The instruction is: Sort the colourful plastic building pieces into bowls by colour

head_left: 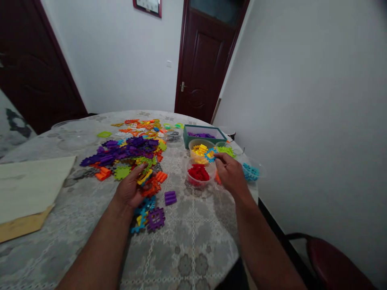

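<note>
My left hand (132, 187) rests on the table with its fingers curled round a yellow plastic block piece (144, 177), at the near edge of a big heap of coloured blocks (130, 149). My right hand (230, 173) pinches a blue square frame piece (210, 154) and holds it over a clear bowl of yellow pieces (200, 151). A bowl of red pieces (198, 174) stands just in front of that hand. Blue and purple pieces (150, 215) lie beside my left wrist.
A green box with purple pieces (203, 135) stands behind the bowls. A bowl of blue pieces (250, 171) and one of green pieces (226, 150) sit near the table's right edge. Cardboard sheets (28, 189) lie at left. A red chair (335, 262) stands at right.
</note>
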A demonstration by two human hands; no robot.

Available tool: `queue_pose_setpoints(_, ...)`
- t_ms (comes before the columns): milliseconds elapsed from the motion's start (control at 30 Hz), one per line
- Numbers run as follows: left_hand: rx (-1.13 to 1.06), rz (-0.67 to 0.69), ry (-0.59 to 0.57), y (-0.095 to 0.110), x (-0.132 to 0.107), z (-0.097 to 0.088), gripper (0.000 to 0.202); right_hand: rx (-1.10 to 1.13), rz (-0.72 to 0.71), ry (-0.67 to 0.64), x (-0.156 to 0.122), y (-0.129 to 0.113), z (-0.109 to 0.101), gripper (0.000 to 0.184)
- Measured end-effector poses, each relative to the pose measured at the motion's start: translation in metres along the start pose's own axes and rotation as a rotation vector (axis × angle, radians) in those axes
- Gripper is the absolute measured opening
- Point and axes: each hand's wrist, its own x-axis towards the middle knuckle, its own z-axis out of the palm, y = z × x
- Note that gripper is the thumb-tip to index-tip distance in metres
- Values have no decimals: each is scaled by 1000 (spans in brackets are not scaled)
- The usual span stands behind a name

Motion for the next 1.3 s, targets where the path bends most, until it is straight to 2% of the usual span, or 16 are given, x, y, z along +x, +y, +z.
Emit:
queue_pose_setpoints(133, 20, -1, 2, 1, -3, 4, 12, -212, 49, 129, 1, 52, -39, 39)
queue_pose_setpoints(267, 58, 10, -13, 0, -3, 4, 13, -394, 112, 173, 5, 108, -69, 43)
queue_pose_setpoints(367, 83, 4, -35, -1, -1, 2, 14, -435, 197, 125, 4, 139, -81, 43)
queue_pose_setpoints(467, 87, 7, -23, -3, 2, -2, 12, -434, 207, 84, -5, 155, -82, 45)
queue_pose_setpoints(733, 121, -8, 9, -8, 2, 1, 13, -499, 41, 57, -38, 169, -64, 32)
queue_pose_setpoints(867, 168, -19, 61, -9, 0, 5, 17, -473, -24, 55, -39, 171, -54, 30)
queue_pose_setpoints(1067, 208, -35, 148, -11, 0, 6, 18, -369, -10, 66, -37, 167, -54, 29)
queue_pose_setpoints(1200, 174, -62, 101, -15, -4, 4, 11, -401, -32, 55, -43, 157, -62, 27)
queue_pose_setpoints(1300, 133, -48, 24, -18, -7, 4, 20, -428, -76, 123, -41, 135, -66, 26)
